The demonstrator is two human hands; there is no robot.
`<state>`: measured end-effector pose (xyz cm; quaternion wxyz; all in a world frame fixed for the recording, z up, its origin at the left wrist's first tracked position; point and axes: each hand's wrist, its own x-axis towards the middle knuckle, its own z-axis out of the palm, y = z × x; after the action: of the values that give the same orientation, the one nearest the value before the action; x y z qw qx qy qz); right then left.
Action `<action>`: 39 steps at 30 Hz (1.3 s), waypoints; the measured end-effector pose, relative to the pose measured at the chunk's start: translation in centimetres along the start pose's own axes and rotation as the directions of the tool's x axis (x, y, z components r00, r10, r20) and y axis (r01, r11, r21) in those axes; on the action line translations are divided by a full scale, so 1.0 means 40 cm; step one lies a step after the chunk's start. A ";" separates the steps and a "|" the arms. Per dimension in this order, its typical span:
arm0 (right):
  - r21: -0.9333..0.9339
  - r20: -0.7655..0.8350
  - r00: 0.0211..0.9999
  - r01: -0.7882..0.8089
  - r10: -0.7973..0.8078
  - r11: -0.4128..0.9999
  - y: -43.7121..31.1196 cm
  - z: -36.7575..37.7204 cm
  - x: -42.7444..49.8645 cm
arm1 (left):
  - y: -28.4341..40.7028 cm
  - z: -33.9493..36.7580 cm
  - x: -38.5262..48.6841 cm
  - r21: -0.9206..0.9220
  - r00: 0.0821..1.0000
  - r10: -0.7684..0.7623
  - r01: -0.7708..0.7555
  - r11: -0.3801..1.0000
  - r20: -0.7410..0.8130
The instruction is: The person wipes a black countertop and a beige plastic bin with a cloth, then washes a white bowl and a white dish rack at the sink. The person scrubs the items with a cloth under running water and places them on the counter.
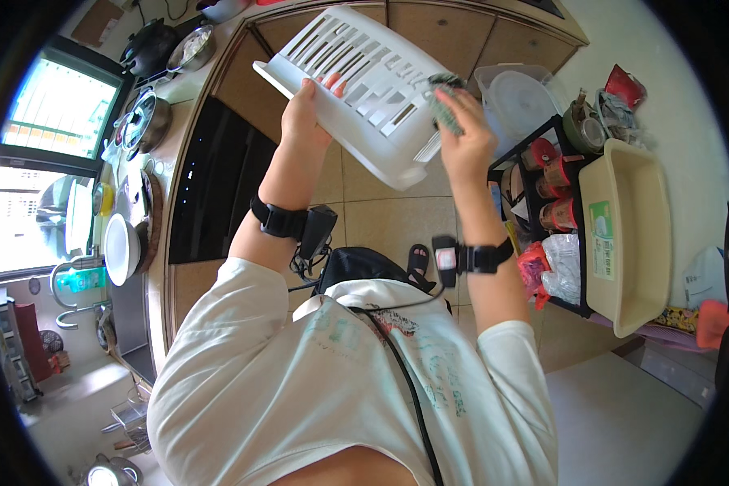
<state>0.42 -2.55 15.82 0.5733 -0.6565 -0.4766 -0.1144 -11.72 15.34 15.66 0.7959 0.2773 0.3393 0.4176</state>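
A white slotted plastic basket (pixel 364 143) is held up in front of me, tilted in the air above the tiled floor. My left hand (pixel 310 112) grips its near rim, with fingertips showing at the slots. At the basket's right end, my right hand (pixel 469 130) pinches a grey-green cloth (pixel 444 112) against the plastic. Part of the cloth is covered by my fingers, and this hand looks slightly blurred. Each forearm wears a black strap with a small device.
Left runs a counter with a lidded pot (pixel 149 121), a white bowl (pixel 121 249) and a sink faucet (pixel 76 264). On the right stand a black rack (pixel 531 155) with red-lidded jars, a cream plastic tub (pixel 641 237) and a clear lidded bin (pixel 516 97). Cabinets (pixel 440 36) line the far side.
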 end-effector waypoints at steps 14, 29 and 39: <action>0.449 -0.245 0.833 -0.356 0.496 0.819 0.098 -0.015 0.046 | 0.045 -0.085 -0.050 0.423 0.991 0.049 -0.097 0.901 0.123; 0.855 0.190 0.504 -0.506 0.843 0.110 0.025 0.017 0.066 | 0.079 -0.142 -0.098 0.777 0.806 -0.134 -0.490 0.395 0.577; 0.634 0.226 0.742 -0.604 0.631 0.483 0.008 -0.021 0.023 | 0.074 -0.140 -0.102 0.827 0.845 -0.043 -0.511 0.234 0.533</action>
<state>1.47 -2.78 16.52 0.7802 -0.5272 -0.2055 0.2666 -19.17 14.23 15.61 0.4448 0.8342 0.2779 0.1704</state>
